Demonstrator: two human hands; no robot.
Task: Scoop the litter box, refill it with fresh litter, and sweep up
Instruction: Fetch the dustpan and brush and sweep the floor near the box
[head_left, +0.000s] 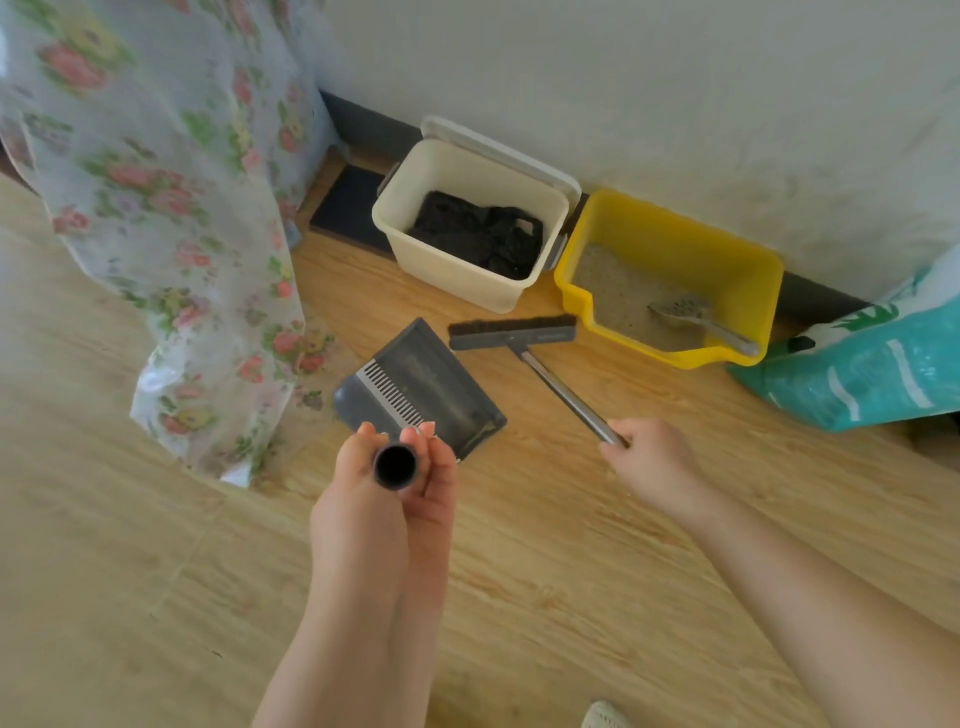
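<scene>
Sweeping looks to be the step in hand, and its tools lie mid-frame on the pale wood-grain floor (519, 597). Going left to right: a sheer floral-print curtain (171, 208) hangs down the upper left, its hem bunched on the boards just beside the pan, where it could snag a stroke or hide grains. The left hand (387, 483) curls its fingers round the dark tubular handle, seen end-on, of the grey plastic dustpan with a comb-toothed edge (421, 387), whose tray rests on the floor at centre. To sweep well, the pan's lip should probably sit flat and face the brush. Above it stands a cream plastic bin (467, 275) holding a crumpled black bag (480, 234), its lid tipped back against the wall. The grey broom head with dark bristles (511, 332) lies between bin and pan, near the box's front corner; its metal pole runs down-right into the right hand (649, 457), which grips the shaft. Short strokes towards the pan seem wise in so tight a gap. At right sits the yellow plastic litter box (675, 228), against the wall, with pale litter and a grey slotted scoop (696, 317) resting inside. A teal-and-white litter bag (872, 374) lies at the right edge, just beside the box, crowding that side.
</scene>
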